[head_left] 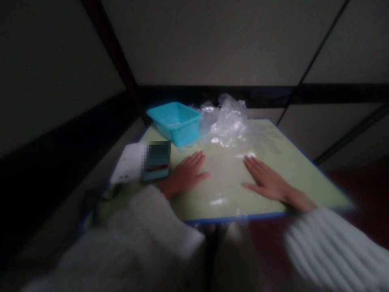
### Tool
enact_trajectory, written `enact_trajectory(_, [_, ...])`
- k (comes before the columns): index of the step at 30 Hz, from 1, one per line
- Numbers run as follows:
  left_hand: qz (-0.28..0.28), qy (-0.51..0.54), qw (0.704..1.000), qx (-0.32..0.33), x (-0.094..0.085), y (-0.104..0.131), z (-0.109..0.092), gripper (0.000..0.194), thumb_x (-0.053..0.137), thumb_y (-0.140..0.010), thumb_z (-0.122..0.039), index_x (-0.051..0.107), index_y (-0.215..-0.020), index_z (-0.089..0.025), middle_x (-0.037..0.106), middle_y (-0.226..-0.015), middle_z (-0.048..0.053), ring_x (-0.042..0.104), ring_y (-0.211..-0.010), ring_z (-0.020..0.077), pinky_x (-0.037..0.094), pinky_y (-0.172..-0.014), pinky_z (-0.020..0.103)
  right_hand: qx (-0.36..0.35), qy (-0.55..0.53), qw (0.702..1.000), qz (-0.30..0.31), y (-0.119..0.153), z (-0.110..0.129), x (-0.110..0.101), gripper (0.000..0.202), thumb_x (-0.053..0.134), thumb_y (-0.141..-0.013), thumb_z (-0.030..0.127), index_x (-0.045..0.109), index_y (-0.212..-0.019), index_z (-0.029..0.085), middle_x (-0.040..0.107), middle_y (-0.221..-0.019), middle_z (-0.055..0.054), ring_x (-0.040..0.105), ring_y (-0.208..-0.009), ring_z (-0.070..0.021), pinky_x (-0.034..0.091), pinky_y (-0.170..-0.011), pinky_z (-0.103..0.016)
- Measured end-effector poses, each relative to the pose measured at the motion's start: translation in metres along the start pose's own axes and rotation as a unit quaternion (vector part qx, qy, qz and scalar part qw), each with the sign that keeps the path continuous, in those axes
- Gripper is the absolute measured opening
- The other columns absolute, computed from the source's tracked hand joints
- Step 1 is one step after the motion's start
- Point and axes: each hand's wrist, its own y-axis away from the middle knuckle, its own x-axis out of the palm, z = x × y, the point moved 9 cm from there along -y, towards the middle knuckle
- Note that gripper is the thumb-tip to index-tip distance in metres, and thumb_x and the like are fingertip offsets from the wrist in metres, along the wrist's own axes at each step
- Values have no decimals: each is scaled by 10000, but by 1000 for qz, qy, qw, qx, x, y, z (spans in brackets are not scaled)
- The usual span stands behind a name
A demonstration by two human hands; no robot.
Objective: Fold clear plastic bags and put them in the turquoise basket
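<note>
My left hand [189, 171] lies flat and palm down near the middle of the table, its fingers stretched out. To its right, my right hand [265, 178] also rests flat, with the thumb spread from the fingers. A clear plastic sheet or bag [223, 182] seems to lie spread between and partly under both hands; its outline is hard to make out. Behind the hands it appears to meet a crumpled heap of clear plastic [231, 117]. Neither hand grips anything.
A turquoise plastic basin [185, 136] stands at the back left of the pale yellow-green table [291, 162], which has a blue edge. Left of my left hand are a dark box-like item [156, 160], partly pixelated, and a white sheet or flat object [129, 164]. Wall panels [212, 48] rise behind.
</note>
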Motion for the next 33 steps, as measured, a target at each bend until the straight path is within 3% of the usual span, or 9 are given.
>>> enact_trajectory(3, [-36, -12, 999, -32, -21, -6, -7, 731, 216, -944, -594, 298, -1404, -32, 276, -1505, 219, 213, -1418, 291, 190, -1150, 440, -1, -6, 1000, -4, 0, 0, 1, 872, 270, -881, 698, 171, -1496, 89, 268, -1512, -170, 234, -1398, -312, 271, -1131, -456])
enact_trajectory(6, [-62, -4, 998, 9, -40, -23, -55, 757, 216, -939, -609, 255, -1425, -30, 239, -1523, 204, 178, -1430, 267, 156, -1167, 404, -8, -8, 1000, -12, 0, -1, 3, 870, 284, -882, 694, 193, -1490, 79, 267, -1509, -187, 238, -1395, -322, 283, -1120, -470])
enact_trajectory(9, [-11, 13, 997, 80, -28, -43, -113, 758, 207, -948, -587, 234, -1431, -3, 213, -1530, 203, 182, -1430, 251, 149, -1169, 358, -23, -13, 999, -25, 1, -2, 5, 861, 262, -892, 682, 204, -1485, 61, 279, -1500, -206, 241, -1393, -334, 295, -1108, -491])
enact_trajectory(11, [24, 28, 996, 83, -11, -51, -130, 755, 186, -949, -587, 233, -1433, -10, 243, -1523, 193, 207, -1425, 236, 162, -1164, 351, -35, -19, 999, -32, 1, -2, 5, 851, 252, -897, 676, 197, -1489, 67, 284, -1498, -207, 243, -1393, -336, 301, -1102, -505])
enact_trajectory(13, [39, 27, 996, 72, 4, -54, -131, 741, 191, -955, -572, 226, -1439, -13, 236, -1527, 185, 196, -1428, 238, 155, -1161, 358, -37, -20, 999, -31, 2, -2, 6, 841, 258, -900, 668, 200, -1490, 72, 285, -1498, -204, 239, -1395, -334, 300, -1101, -507])
enact_trajectory(16, [29, 29, 995, 87, 12, -50, -123, 699, 170, -968, -548, 220, -1451, -45, 215, -1541, 152, 177, -1433, 223, 139, -1161, 358, -24, -16, 999, -22, 1, -3, 6, 822, 281, -905, 654, 207, -1490, 82, 282, -1503, -192, 238, -1396, -324, 294, -1109, -487])
enact_trajectory(20, [14, 40, 995, 89, 10, -40, -105, 656, 167, -974, -533, 253, -1447, -87, 264, -1529, 134, 194, -1430, 210, 155, -1157, 371, -13, -17, 1000, -20, 1, -3, 4, 828, 295, -897, 665, 171, -1502, 114, 277, -1509, -168, 249, -1392, -320, 289, -1115, -481])
enact_trajectory(27, [-17, 44, 997, 63, 6, -22, -63, 641, 256, -968, -540, 294, -1437, -104, 269, -1528, 131, 225, -1421, 222, 189, -1157, 377, -4, -4, 1000, -2, 1, -3, 4, 870, 254, -884, 695, 225, -1480, 62, 276, -1502, -197, 243, -1394, -317, 279, -1123, -459])
enact_trajectory(33, [-17, 45, 998, 46, 3, -7, -32, 606, 292, -971, -506, 276, -1445, -130, 265, -1529, 124, 208, -1425, 219, 222, -1152, 389, -10, -8, 1000, -10, 2, -4, 3, 851, 266, -890, 685, 151, -1504, 108, 260, -1514, -161, 249, -1392, -317, 272, -1127, -472])
